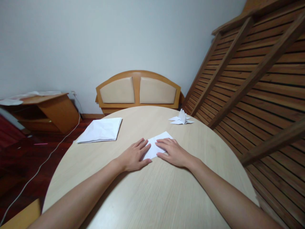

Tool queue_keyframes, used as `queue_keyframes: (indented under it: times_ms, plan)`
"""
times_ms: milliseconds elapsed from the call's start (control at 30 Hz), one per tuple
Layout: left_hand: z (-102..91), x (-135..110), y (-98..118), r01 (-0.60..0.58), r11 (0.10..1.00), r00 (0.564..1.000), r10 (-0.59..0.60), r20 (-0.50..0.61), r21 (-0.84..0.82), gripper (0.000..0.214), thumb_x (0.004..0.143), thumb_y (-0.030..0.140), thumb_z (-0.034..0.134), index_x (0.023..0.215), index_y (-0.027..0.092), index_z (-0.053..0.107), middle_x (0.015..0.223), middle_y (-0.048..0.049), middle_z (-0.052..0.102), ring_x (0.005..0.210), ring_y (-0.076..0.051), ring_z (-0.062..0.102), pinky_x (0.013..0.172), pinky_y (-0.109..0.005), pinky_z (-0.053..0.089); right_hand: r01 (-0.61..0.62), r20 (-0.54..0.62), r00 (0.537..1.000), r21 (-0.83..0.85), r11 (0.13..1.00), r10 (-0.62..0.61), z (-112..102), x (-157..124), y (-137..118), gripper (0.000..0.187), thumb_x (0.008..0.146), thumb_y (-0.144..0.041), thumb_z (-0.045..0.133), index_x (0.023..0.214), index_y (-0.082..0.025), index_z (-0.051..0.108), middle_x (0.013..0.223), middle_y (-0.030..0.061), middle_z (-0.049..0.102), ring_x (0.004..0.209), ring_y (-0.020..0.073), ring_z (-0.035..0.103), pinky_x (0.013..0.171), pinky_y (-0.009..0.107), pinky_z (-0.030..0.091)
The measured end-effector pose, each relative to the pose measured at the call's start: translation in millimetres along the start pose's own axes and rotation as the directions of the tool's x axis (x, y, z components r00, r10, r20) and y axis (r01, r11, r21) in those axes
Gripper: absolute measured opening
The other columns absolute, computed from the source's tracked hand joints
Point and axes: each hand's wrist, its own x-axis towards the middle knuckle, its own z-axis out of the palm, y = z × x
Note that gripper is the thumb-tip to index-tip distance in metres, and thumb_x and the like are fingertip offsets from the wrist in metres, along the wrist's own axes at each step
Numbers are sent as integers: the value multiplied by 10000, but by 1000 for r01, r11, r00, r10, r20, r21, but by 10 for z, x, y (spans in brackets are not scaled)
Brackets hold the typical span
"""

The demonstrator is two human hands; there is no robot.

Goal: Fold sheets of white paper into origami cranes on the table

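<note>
A folded sheet of white paper lies at a slant on the round table, partly covered by both my hands. My left hand rests flat over its left end, fingers stretched out and thumb on the tabletop near the lower edge. Over the right end lies my right hand, palm down with the fingers spread and pressed on the paper. Beyond it, toward the back right, stands a folded paper figure with pointed flaps. The paper's outer ends are hidden under the hands.
A stack of white paper lies at the table's left. The round wooden table spans the foreground. Behind it stands a headboard. Wooden slats lean along the right side. A white cable crosses the floor near a wooden cabinet.
</note>
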Motion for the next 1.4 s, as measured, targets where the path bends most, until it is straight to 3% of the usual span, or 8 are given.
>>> queue_keyframes:
  times_ms: [233, 433, 667, 867, 1033, 1167, 1300, 1400]
  plan:
    - [-58, 2, 18, -49, 999, 998, 48, -36, -21, 660, 913, 561, 561, 1438, 167, 493, 1518, -172, 469, 1412, -374, 409, 1141, -542, 366, 2, 41, 999, 68, 998, -5, 16, -5, 11, 539, 949, -524, 561, 1421, -264, 549, 1469, 104, 541, 1354, 302, 462, 1125, 502, 343]
    - [-114, 47, 103, -60, 997, 995, 56, -84, -49, 389, 936, 391, 522, 1244, 171, 610, 1283, -140, 669, 1225, -296, 603, 1072, -426, 456, 78, -40, 996, 46, 996, -76, 24, 10, -13, 454, 921, -442, 632, 1320, -225, 638, 1359, 102, 638, 1263, 287, 557, 1093, 461, 400]
    - [-253, 38, 174, 4, 1000, 999, -4, -43, 5, 428, 926, 525, 516, 1184, 206, 638, 1048, -108, 730, 925, -296, 703, 798, -392, 533, 110, -102, 989, 33, 993, -106, 8, 53, 7, 224, 982, -261, 549, 1083, -244, 748, 1121, 53, 752, 1062, 243, 649, 959, 417, 468]
    - [-256, 20, 114, -61, 998, 996, 61, -68, 8, 415, 841, 356, 606, 1220, 189, 622, 1056, -105, 721, 966, -288, 669, 848, -394, 521, 72, -142, 988, 123, 990, -54, -22, 34, 78, 233, 986, -206, 510, 1062, -216, 730, 1077, 68, 746, 1040, 226, 651, 947, 370, 482]
    - [-236, 6, 3, -141, 977, 984, 120, -133, -159, 388, 811, 190, 566, 1195, 209, 625, 1212, -79, 689, 1127, -255, 626, 982, -381, 488, 19, -137, 990, 290, 957, 22, -30, 20, 112, 228, 989, -188, 471, 1058, -211, 686, 1033, 66, 730, 950, 208, 671, 870, 331, 489]
    - [-203, -4, -59, -100, 951, 985, 54, -162, -292, 433, 851, 235, 588, 1283, 213, 589, 1275, -91, 675, 1144, -243, 636, 998, -368, 478, -15, -132, 988, 401, 916, 74, -24, 22, 139, 205, 997, -209, 441, 1031, -199, 643, 953, 55, 711, 871, 197, 659, 800, 306, 470]
    - [-159, 28, -58, 24, 948, 985, -78, -157, -316, 241, 934, 308, 529, 1055, 186, 698, 1006, -76, 745, 896, -211, 685, 814, -309, 508, -32, -139, 983, 512, 859, 120, -2, 28, 150, 174, 998, -295, 469, 949, -197, 604, 894, 33, 672, 830, 188, 625, 739, 284, 459]
    - [-138, 60, -36, 104, 927, 968, -178, -180, -360, 274, 974, 326, 484, 952, 180, 715, 855, -50, 744, 748, -181, 668, 713, -280, 485, -39, -143, 978, 597, 801, 154, 10, 39, 124, 177, 984, -338, 510, 941, -195, 606, 914, 34, 676, 864, 193, 630, 772, 291, 472]
